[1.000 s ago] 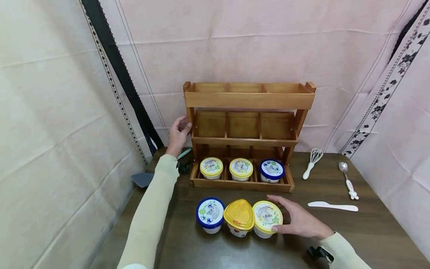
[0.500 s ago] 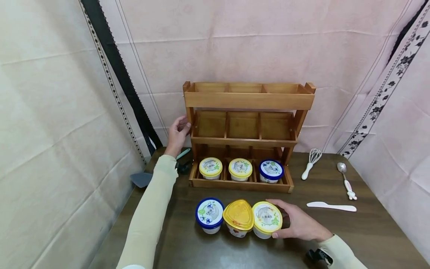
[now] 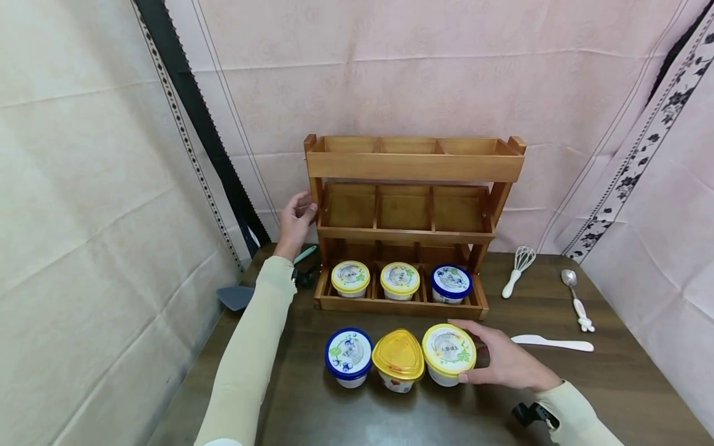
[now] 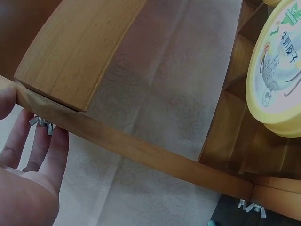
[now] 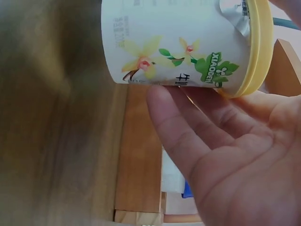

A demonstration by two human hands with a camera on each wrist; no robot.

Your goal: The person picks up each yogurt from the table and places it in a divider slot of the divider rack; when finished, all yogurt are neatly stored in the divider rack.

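The left hand [image 3: 295, 224] grips the left upright of the wooden rack [image 3: 415, 168]; in the left wrist view its thumb lies on one side of the upright [image 4: 136, 148] and its fingers on the other, beside a wing nut. Thumb and fingers of the right hand [image 3: 504, 364] hold a tub with a yellow lid [image 3: 449, 350], which looks slightly raised off the table. In the right wrist view the tub [image 5: 183, 47] lies against the fingers. To its left stand a tub with a domed yellow lid [image 3: 398, 354] and a blue-lidded tub [image 3: 348, 354].
Two yellow-lidded tubs [image 3: 350, 276] [image 3: 400, 279] and a blue-lidded tub [image 3: 451, 281] sit in the rack's bottom tier. Right of the rack lie a whisk [image 3: 519, 271], a spoon [image 3: 577, 300] and a white knife [image 3: 552, 342]. A grey spatula [image 3: 235, 297] lies behind the left arm.
The right hand and its yellow-lidded tub have moved slightly up and away from the person, and a little to the right. The left hand stays on the rack.
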